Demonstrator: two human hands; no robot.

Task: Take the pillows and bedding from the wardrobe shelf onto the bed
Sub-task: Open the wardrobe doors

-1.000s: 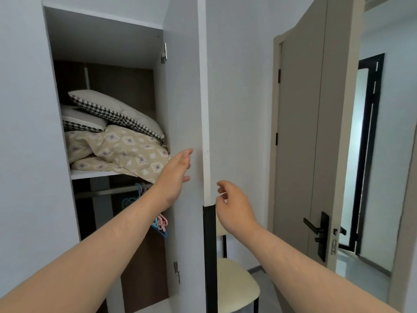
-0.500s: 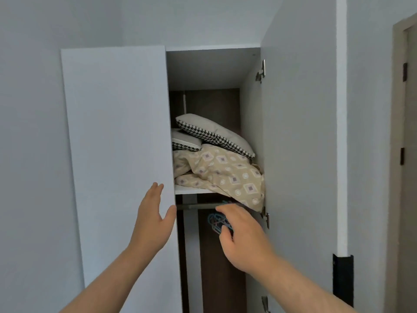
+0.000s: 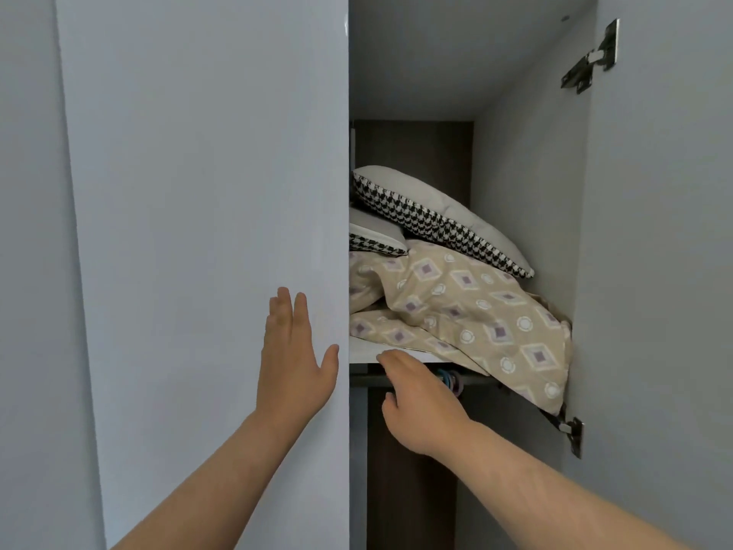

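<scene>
A beige pillow with a black-and-white houndstooth border [image 3: 444, 210] lies slanted on top of the pile on the white wardrobe shelf [image 3: 367, 351]. A second houndstooth pillow [image 3: 375, 238] peeks out beneath it at the left. Under both sits crumpled tan bedding with diamond and circle prints [image 3: 468, 311], one corner hanging over the shelf edge at the right. My left hand [image 3: 293, 359] presses flat against the left wardrobe door [image 3: 206, 232], fingers straight. My right hand [image 3: 420, 398] reaches just below the shelf front, fingers loosely bent, holding nothing.
The right wardrobe door [image 3: 654, 271] stands wide open, with hinges at top and bottom. Below the shelf runs a hanging rail with coloured hangers [image 3: 450, 381]. The left door covers the left half of the shelf.
The view has moved closer to the wardrobe. My left hand now lies flat on the left door near its edge, and my right hand has risen to the shelf front.
</scene>
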